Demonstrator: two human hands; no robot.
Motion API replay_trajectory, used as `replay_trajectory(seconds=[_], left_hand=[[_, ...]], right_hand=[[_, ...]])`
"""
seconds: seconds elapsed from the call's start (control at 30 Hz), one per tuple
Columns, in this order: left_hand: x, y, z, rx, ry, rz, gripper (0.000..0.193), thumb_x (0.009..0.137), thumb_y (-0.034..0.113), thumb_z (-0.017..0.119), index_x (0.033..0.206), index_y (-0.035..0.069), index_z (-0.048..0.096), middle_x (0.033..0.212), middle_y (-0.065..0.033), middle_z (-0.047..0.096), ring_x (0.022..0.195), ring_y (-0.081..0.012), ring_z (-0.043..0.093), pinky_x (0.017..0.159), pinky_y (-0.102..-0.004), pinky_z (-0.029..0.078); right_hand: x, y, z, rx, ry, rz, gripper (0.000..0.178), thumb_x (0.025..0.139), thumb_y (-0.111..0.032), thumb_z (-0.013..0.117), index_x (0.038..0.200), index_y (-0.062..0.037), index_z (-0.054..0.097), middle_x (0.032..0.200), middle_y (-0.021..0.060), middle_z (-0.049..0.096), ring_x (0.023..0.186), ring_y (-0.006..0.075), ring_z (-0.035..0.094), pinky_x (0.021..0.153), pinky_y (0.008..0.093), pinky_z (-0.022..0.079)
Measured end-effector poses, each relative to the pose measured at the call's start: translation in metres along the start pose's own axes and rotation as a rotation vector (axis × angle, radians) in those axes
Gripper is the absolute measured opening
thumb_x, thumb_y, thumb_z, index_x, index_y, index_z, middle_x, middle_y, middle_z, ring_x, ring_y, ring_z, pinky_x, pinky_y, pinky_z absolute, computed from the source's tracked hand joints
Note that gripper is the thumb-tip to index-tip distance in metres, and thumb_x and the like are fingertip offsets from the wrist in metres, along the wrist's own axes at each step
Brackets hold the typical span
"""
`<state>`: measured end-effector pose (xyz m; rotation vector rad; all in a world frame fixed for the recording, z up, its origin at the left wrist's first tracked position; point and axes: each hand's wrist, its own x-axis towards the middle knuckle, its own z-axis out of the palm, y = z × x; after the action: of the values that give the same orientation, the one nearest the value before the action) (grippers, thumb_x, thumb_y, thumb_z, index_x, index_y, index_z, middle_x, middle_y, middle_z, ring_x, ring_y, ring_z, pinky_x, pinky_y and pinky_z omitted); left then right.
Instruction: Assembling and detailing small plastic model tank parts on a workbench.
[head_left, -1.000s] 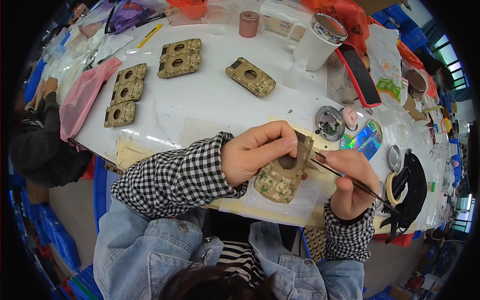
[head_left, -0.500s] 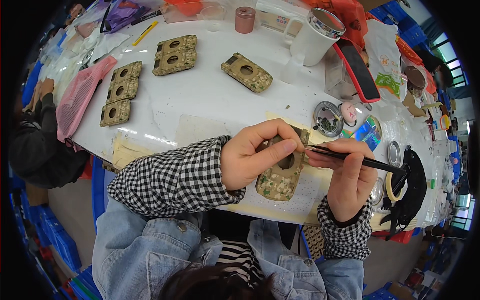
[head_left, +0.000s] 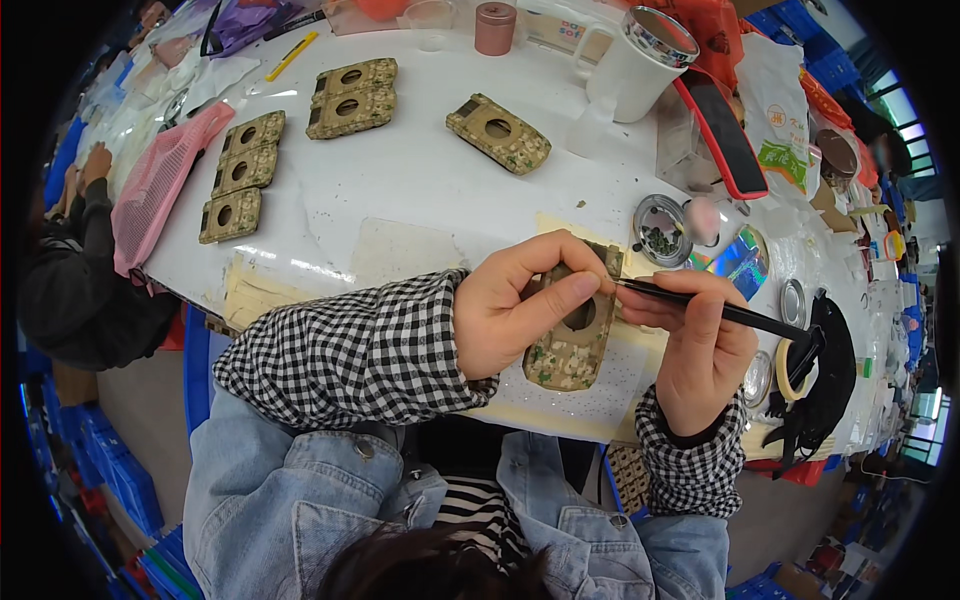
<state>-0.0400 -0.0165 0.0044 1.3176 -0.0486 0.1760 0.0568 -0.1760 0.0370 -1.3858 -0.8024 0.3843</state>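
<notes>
A camouflage-painted model tank hull (head_left: 565, 362) with a round hole through its top lies under my hands at the near edge of the table. My left hand (head_left: 525, 305) is over its left side, thumb and forefinger pinched together at the right edge of the hull. Whatever sits in that pinch is too small to make out. In my right hand (head_left: 700, 345) is a pair of black tweezers (head_left: 750, 317), gripped like a pen. Their tips point left and meet the pinched fingertips of my left hand.
More camouflage hulls stand farther off: one alone (head_left: 500, 135), a pair (head_left: 350, 100), and a row (head_left: 240, 165). A round clear dish (head_left: 661, 231) holds small dark green bits. Rightward are a white mug (head_left: 635, 75), a red-cased phone (head_left: 722, 140) and a tape roll (head_left: 785, 375). Another person sits far left.
The view has shifted slightly, so most things on the table sit a little higher and to the right. Both hands keep nearly the same pose, the tweezers' tips still at my left fingertips.
</notes>
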Motion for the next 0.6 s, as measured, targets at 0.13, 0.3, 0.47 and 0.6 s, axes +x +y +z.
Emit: replay_trajectory(seconds=[0.13, 0.3, 0.47, 0.6], left_hand=[[0.0002, -0.0024, -0.0009, 0.007, 0.003, 0.004, 0.015, 0.096, 0.014, 0.042, 0.101, 0.002, 0.05, 0.088, 0.0006, 0.053, 0.081, -0.0031, 0.046, 0.075, -0.0198, 0.039], [0.0004, -0.0079, 0.0013, -0.04, 0.045, 0.019, 0.017, 0.095, 0.015, 0.046, 0.1, 0.001, 0.053, 0.086, -0.0008, 0.056, 0.08, -0.0036, 0.049, 0.072, -0.02, 0.042], [0.0003, -0.0083, 0.0017, -0.011, 0.05, 0.039, 0.017, 0.095, 0.016, 0.046, 0.1, 0.001, 0.053, 0.086, -0.0007, 0.056, 0.079, -0.0036, 0.049, 0.072, -0.0201, 0.042], [0.0002, -0.0088, 0.0017, -0.002, 0.059, 0.044, 0.016, 0.094, 0.015, 0.046, 0.1, 0.001, 0.053, 0.085, -0.0005, 0.056, 0.079, -0.0035, 0.049, 0.072, -0.0201, 0.041]], right_hand=[[0.0007, 0.0011, 0.0004, -0.007, 0.003, 0.01, 0.031, 0.097, -0.018, 0.038, 0.098, 0.01, 0.052, 0.092, 0.0196, 0.061, 0.084, 0.026, 0.066, 0.073, 0.0334, 0.057], [0.0002, 0.0022, -0.0007, -0.015, -0.003, 0.015, 0.032, 0.097, -0.019, 0.038, 0.098, 0.01, 0.052, 0.092, 0.0197, 0.061, 0.083, 0.026, 0.066, 0.072, 0.033, 0.057], [-0.0002, 0.002, 0.0007, -0.011, 0.01, 0.008, 0.032, 0.097, -0.019, 0.038, 0.098, 0.0098, 0.052, 0.091, 0.0198, 0.062, 0.083, 0.0263, 0.066, 0.072, 0.0331, 0.057], [-0.0003, 0.0034, 0.0002, -0.014, 0.006, 0.018, 0.032, 0.097, -0.02, 0.038, 0.099, 0.0096, 0.052, 0.091, 0.0199, 0.061, 0.084, 0.0267, 0.066, 0.072, 0.0334, 0.057]])
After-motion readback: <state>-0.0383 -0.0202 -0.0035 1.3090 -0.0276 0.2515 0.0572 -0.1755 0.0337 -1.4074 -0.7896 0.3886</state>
